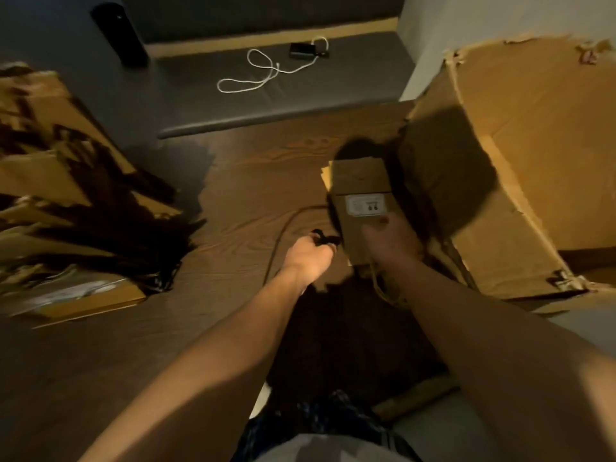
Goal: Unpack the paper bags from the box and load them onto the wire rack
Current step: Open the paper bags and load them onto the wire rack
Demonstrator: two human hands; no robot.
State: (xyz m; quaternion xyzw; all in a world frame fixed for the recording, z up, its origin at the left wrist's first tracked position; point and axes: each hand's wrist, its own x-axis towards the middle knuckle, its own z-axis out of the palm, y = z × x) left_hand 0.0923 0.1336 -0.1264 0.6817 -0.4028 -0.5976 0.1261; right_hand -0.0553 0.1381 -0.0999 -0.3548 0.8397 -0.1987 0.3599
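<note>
Looking down, we list what shows
Floor: dark wood (253,181) with visible grain, dim and shadowed
Box: a big corrugated cardboard box (520,168) at our right, tipped on its side, brown, its edges torn and ragged, its open mouth facing us
Paper bags in hand: a flat brown bundle of paper bags (361,201), rectangular, smooth kraft paper, with a white label printed in black on its near face; it sits just outside the box mouth, over the floor
Right hand: our right hand (390,241) grips the near end of the bundle, thumb on top just below the label, the other fingers curled under it and hidden
Left hand: our left hand (308,258) is beside the bundle to its left, fingers closed around dark twisted cord handles (325,240); which bag the handles belong to we cannot tell
Loose handles: pale twisted cord loops (386,288) hang below our right wrist
Unpacked pile: at our left a spread stack of flat brown bags (60,181) lies on the floor, with many dark cord handles fanning out across it; the picture is blurred there
Bench: a grey padded bench (286,105) ahead, soft-edged, carrying a white coiled cable (263,73) and a small black device (301,50)
Cylinder: a black rounded cylinder (120,35) stands at the upper left
</note>
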